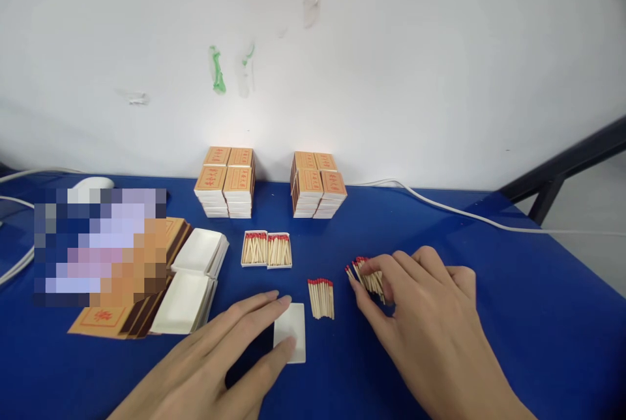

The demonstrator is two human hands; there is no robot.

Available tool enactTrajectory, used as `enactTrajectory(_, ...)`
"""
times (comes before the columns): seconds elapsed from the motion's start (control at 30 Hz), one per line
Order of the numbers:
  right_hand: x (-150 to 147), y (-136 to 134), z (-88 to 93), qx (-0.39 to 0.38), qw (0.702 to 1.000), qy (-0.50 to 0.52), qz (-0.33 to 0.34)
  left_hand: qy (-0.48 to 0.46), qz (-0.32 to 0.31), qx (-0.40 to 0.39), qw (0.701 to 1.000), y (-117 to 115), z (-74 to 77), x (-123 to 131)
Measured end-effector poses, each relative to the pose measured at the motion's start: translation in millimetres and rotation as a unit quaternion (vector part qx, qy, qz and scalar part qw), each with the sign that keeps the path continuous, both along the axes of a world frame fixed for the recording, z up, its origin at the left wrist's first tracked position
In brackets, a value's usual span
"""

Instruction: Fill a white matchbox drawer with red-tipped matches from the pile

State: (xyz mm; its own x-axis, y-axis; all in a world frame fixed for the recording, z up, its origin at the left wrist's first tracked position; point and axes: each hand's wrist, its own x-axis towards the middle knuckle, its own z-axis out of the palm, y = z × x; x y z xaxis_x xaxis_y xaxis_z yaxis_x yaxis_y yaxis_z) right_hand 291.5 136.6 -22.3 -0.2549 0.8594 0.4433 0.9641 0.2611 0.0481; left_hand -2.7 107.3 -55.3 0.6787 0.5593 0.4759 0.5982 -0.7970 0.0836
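Note:
My left hand [227,358] reaches in from the lower left with its fingers stretched and apart. Its thumb rests on a white matchbox tray [296,319], and the index fingertip touches the tray's upper left corner. My right hand [420,315] bends over a pile of red-tipped matches [374,282], thumb and index finger closing on matches at its left side; part of the pile is hidden under the fingers. Between the hands lies a neat row of matches [321,299]. Behind the white tray, two matchbox trays full of matches [255,250] stand side by side.
Two blocks of stacked matchboxes [225,182] [317,185] stand near the wall. At left are stacked white trays [183,302] and orange matchbox sleeves [105,319], beside a blurred patch. A white cable [440,208] crosses the blue table [489,289] toward a dark metal frame [562,165].

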Motion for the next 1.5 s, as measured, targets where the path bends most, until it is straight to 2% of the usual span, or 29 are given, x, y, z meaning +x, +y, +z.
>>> enactTrajectory(0.3,-0.7,-1.3,-0.1,-0.010,0.999,0.031,0.017,0.003,-0.001,0.000,1.000,-0.6,-0.4,0.4)
enactTrajectory(0.57,-3.1,-2.0,0.4,-0.020,0.998,0.047,0.020,0.060,0.000,-0.040,0.997,-1.2,12.5,-1.2)
enactTrajectory(0.73,-1.7,-1.9,-0.3,-0.026,0.998,0.059,0.020,0.017,-0.001,-0.025,1.000,-0.1,5.8,0.5)
enactTrajectory(0.8,-1.5,-2.0,-0.7,-0.028,0.997,0.065,0.018,0.028,0.000,-0.033,0.999,-0.8,5.7,0.0)
enactTrajectory(0.9,-2.5,-2.5,-1.4,-0.038,0.996,0.078,0.017,0.066,-0.002,-0.044,0.997,-3.0,10.5,-1.5)
enactTrajectory(1.07,-5.4,-3.3,-1.3,-0.050,0.993,0.101,0.026,0.069,-0.007,-0.040,0.997,-3.7,15.1,-2.2)
enactTrajectory(1.33,-6.6,-5.5,-0.3,-0.050,0.991,0.119,0.040,0.066,-0.003,-0.039,0.997,-1.7,11.4,-1.6)
enactTrajectory(1.5,-8.5,-8.4,-2.2,-0.093,0.983,0.148,0.052,0.029,-0.013,-0.033,0.999,-1.6,6.6,-0.8)
